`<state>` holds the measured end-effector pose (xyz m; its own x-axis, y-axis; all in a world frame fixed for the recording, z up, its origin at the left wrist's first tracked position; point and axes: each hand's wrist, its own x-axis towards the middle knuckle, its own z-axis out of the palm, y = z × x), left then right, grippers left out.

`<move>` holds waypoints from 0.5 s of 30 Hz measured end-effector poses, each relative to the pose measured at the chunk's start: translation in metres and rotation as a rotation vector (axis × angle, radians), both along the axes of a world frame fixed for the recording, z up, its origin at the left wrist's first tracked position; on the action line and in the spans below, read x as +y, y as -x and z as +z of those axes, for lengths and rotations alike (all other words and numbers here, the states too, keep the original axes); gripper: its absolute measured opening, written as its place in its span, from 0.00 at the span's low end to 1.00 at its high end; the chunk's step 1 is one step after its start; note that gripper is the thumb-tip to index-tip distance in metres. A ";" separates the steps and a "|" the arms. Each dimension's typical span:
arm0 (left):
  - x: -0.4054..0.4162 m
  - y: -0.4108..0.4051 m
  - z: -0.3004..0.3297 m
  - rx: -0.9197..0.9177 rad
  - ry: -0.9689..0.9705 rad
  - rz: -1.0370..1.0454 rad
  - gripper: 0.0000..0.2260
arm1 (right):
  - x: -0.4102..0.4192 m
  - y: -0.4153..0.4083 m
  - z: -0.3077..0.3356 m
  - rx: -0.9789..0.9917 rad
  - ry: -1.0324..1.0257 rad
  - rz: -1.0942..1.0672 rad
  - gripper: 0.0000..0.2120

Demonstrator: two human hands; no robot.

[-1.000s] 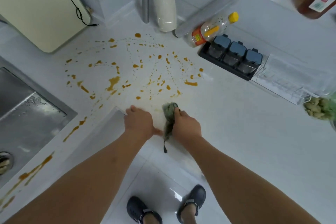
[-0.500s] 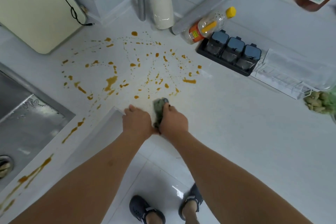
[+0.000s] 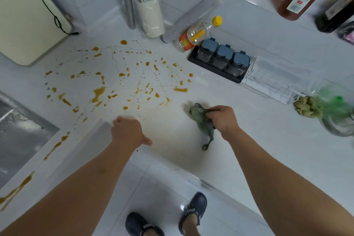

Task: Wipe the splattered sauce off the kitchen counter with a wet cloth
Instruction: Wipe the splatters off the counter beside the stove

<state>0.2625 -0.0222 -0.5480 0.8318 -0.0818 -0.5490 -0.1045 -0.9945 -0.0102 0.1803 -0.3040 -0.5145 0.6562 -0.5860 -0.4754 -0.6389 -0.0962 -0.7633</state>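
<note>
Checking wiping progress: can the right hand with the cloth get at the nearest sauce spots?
Probably yes: the right hand holds the cloth beside the nearest sauce spots, with only bare counter between.

Open counter [image 3: 239, 140] is lying btwn the right hand [image 3: 223, 119] and the front edge, and stretching right toward the bowl [image 3: 339, 126] w/ nothing standing on it. The sauce splatter [image 3: 118, 86] is sitting on flat surface, so a hand can be sweeping over it freely. Back of it things are crowding in: the pole [image 3: 127, 0], the wrapped cup [image 3: 151, 17], the bottle [image 3: 197, 34] lying on its side, and the spice rack [image 3: 220, 63] just right of the splatter. The cream appliance [image 3: 23, 21] is blocking the far left. The sink [image 3: 21, 138] is dropping away at left. The left hand [image 3: 127, 132] is resting near the counter's inner corner
</note>
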 end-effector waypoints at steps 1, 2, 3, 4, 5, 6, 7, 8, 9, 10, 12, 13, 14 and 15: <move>0.000 0.000 0.001 0.002 -0.003 0.008 0.48 | -0.009 0.001 0.006 -0.029 -0.007 -0.040 0.06; -0.001 0.001 0.001 0.002 -0.002 0.015 0.48 | -0.016 0.002 0.010 -0.069 -0.029 -0.064 0.06; -0.001 0.001 0.001 -0.001 0.000 0.023 0.47 | -0.022 0.002 0.015 -0.103 -0.051 -0.070 0.05; -0.001 0.001 0.001 -0.004 0.002 0.030 0.47 | -0.026 0.002 0.020 -0.142 -0.079 -0.065 0.05; 0.000 0.001 0.000 -0.006 0.007 0.035 0.46 | -0.029 0.002 0.025 -0.166 -0.095 -0.049 0.04; 0.001 0.001 0.000 -0.009 0.014 0.041 0.45 | -0.032 0.001 0.030 -0.183 -0.104 -0.027 0.04; 0.001 0.001 0.000 -0.012 0.019 0.043 0.45 | -0.035 0.001 0.034 -0.188 -0.102 0.001 0.04; 0.001 0.001 -0.001 -0.015 0.021 0.043 0.45 | -0.039 0.000 0.038 -0.187 -0.106 0.020 0.04; 0.002 0.001 -0.001 -0.016 0.023 0.044 0.45 | -0.043 -0.002 0.041 -0.179 -0.107 0.039 0.03; 0.002 0.001 -0.001 -0.019 0.026 0.045 0.45 | -0.046 -0.003 0.043 -0.173 -0.109 0.050 0.03; 0.002 0.001 -0.002 -0.023 0.033 0.045 0.45 | -0.050 -0.008 0.048 -0.166 -0.090 0.031 0.04; 0.002 0.001 -0.002 -0.023 0.036 0.047 0.44 | -0.052 -0.010 0.051 -0.163 -0.056 0.018 0.05; 0.002 0.001 -0.003 -0.023 0.041 0.048 0.44 | -0.052 -0.012 0.055 -0.161 -0.003 0.012 0.05; 0.002 0.001 -0.003 -0.021 0.045 0.050 0.43 | -0.053 -0.014 0.061 -0.152 0.069 0.021 0.06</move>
